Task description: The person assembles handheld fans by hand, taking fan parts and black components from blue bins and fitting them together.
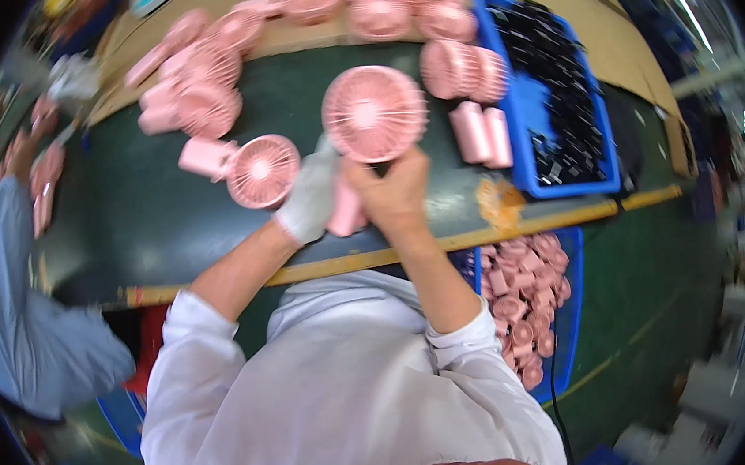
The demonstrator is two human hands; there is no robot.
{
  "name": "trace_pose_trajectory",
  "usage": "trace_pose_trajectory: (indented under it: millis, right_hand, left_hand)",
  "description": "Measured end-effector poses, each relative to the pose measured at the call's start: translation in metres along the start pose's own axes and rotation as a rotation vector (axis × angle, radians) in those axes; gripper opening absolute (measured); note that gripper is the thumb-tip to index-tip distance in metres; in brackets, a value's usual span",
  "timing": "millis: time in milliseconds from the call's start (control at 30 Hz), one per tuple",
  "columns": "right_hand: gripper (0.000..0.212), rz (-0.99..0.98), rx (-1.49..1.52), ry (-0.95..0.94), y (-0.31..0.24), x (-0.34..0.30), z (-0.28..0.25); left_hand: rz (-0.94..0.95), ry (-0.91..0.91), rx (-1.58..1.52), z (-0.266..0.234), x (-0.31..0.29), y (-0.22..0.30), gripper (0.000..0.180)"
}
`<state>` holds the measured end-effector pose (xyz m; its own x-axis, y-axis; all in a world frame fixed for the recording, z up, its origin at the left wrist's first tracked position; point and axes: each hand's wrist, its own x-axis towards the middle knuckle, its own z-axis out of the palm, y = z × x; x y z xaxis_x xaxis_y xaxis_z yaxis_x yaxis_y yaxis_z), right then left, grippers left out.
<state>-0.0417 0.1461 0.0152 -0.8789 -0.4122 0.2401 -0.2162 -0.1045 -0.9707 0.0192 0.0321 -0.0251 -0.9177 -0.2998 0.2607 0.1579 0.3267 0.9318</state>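
A pink handheld fan (pixel 375 114) is held upright over the near middle of the table, its round grille facing up. My left hand (pixel 312 196), in a pale glove, wraps the left side of its handle. From the right, my bare right hand (pixel 394 191) grips the same handle just below the grille; part of its fingers is hidden. Just left of my left hand lies another pink fan (pixel 263 171), its handle pointing away to the left. Two pink handle pieces (pixel 482 134) stand side by side to the right of my hands.
Pink fans pile up along the table's far side (pixel 208 78). A blue tray (pixel 514 131) of small black parts stands at the right. Below the wooden table edge (pixel 462 241), a blue bin (pixel 578 303) holds many pink parts. At left, a co-worker's sleeve (pixel 5 291) reaches toward more pink fans.
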Motion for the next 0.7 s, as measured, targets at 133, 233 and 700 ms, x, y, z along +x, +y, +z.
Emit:
trace_pose_trajectory:
  millis: [133,233,700]
  right_hand:
    - [0.035,-0.202,-0.192,0.019,-0.013,0.013,-0.007]
    - [0.031,-0.107,-0.420,-0.068,-0.034,0.029,-0.038]
    - [0.017,-0.411,-1.171,0.238,-0.026,0.075,-0.127]
  left_hand:
    - [-0.183,-0.067,-0.184,-0.008,-0.001,0.024,0.044]
    - [-0.211,-0.101,-0.327,-0.015,-0.012,0.055,0.043]
    - [0.294,-0.061,1.225,-0.142,-0.023,0.028,0.043]
